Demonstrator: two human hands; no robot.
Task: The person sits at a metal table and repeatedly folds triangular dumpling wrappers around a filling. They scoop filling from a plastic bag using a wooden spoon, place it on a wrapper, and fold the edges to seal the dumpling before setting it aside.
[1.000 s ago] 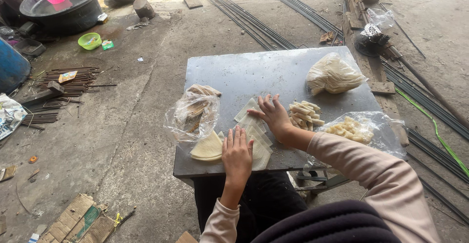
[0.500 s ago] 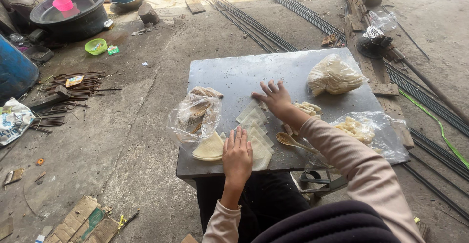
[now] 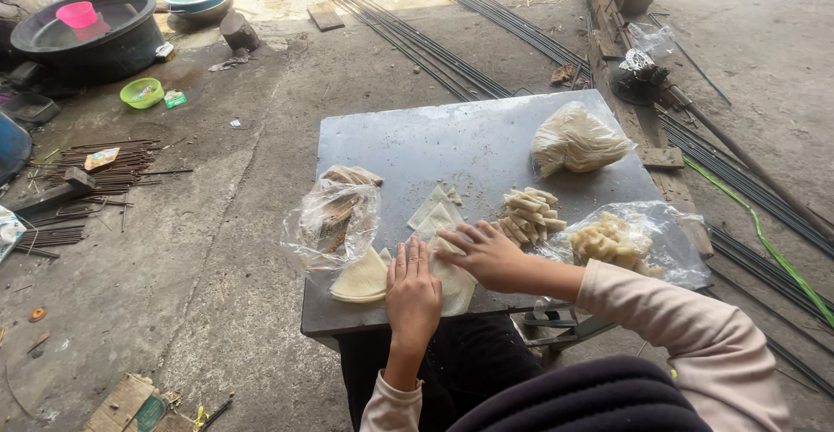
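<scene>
Pale, thin dough wrappers lie in the lower middle of the head view, on the near part of the grey metal table. The left hand lies flat on the sheet, fingers extended and together, gripping nothing. The right hand also rests open, fingers spread across the same sheet. Working this step well probably means pressing evenly with flat fingers so the thin sheet does not tear. Its triangular pieces point toward the upper right, long axis running diagonally from the lower left. Rolled pieces sit just right.
</scene>
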